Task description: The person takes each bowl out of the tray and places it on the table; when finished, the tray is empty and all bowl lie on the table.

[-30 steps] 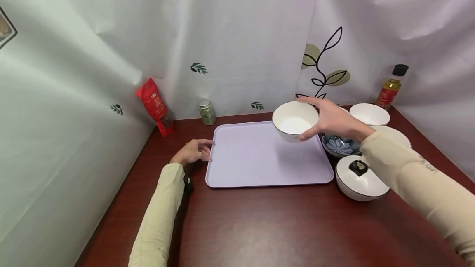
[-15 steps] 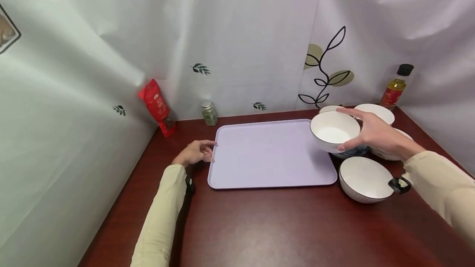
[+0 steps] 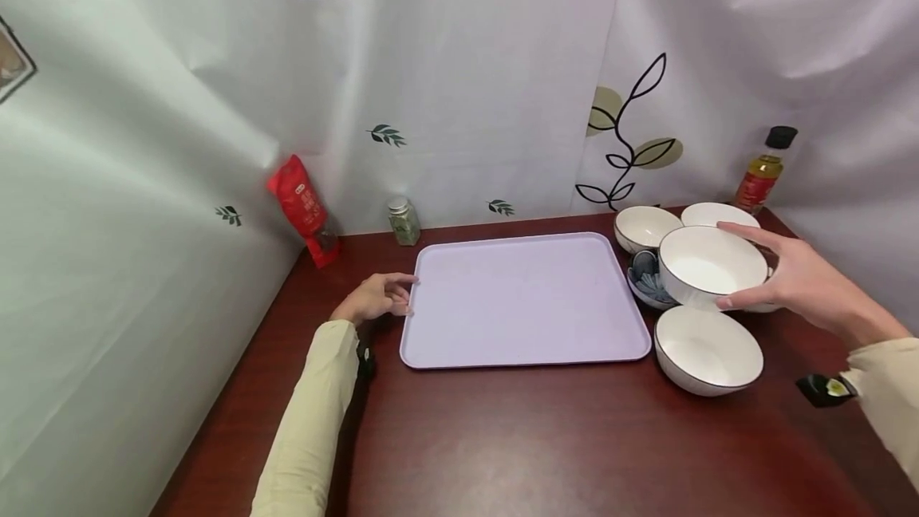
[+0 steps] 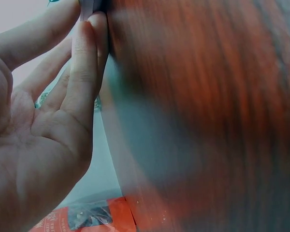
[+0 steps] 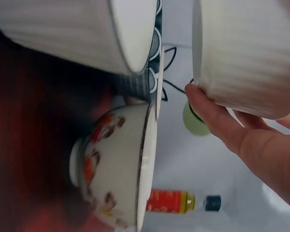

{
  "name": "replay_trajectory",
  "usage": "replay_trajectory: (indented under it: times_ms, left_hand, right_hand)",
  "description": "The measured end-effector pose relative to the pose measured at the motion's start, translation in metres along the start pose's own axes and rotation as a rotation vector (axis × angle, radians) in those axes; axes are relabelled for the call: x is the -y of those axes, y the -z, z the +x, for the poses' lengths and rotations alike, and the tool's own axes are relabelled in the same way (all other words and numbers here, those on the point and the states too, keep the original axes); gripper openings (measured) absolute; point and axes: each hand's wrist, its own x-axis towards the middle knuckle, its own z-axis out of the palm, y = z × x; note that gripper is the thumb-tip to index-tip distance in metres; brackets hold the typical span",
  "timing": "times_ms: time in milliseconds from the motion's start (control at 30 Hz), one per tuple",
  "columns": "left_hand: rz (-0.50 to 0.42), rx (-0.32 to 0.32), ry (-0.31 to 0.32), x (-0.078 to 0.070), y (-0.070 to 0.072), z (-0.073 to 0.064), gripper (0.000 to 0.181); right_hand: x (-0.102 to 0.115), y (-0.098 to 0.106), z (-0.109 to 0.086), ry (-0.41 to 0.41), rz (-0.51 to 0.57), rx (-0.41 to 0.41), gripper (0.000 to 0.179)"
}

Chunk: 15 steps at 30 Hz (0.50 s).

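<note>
My right hand (image 3: 797,278) grips a white bowl (image 3: 711,266) with a dark rim, thumb and fingers spread across its side. In the right wrist view the ribbed bowl (image 5: 251,53) is up above the other bowls. A second white bowl (image 3: 707,349) stands on the table just in front of it. My left hand (image 3: 375,296) pinches the left edge of a lilac tray (image 3: 527,301); in the left wrist view the thumb and fingertips meet at that edge (image 4: 87,7). The tray lies flat with nothing on it.
Behind the held bowl stand a small white bowl (image 3: 646,226), another white bowl (image 3: 718,215) and a blue patterned bowl (image 3: 649,286). A flower-painted bowl (image 5: 121,164) shows too. At the back are an oil bottle (image 3: 761,174), a spice jar (image 3: 404,222) and a red packet (image 3: 305,210).
My right hand has carried the bowl from over the tray's right part rightward, over the group of bowls. My left hand has stayed at the tray's edge.
</note>
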Motion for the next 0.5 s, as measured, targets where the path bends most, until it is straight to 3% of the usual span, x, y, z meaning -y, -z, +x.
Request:
replay_trajectory:
  times_ms: [167,300,500]
  left_hand:
    - [-0.020,0.011,0.003,0.000,-0.002,0.000,0.061]
    - [-0.028,0.019,0.019,0.000,-0.002,0.000,0.060]
    - [-0.024,0.009,0.018,-0.001,0.001,0.000,0.060]
  right_hand:
    - [-0.015,0.000,-0.015,-0.034,-0.005,-0.018,0.102]
    - [-0.028,0.004,-0.027,-0.016,0.002,-0.046,0.102]
    - [-0.045,0.008,-0.044,0.005,-0.018,-0.136,0.109]
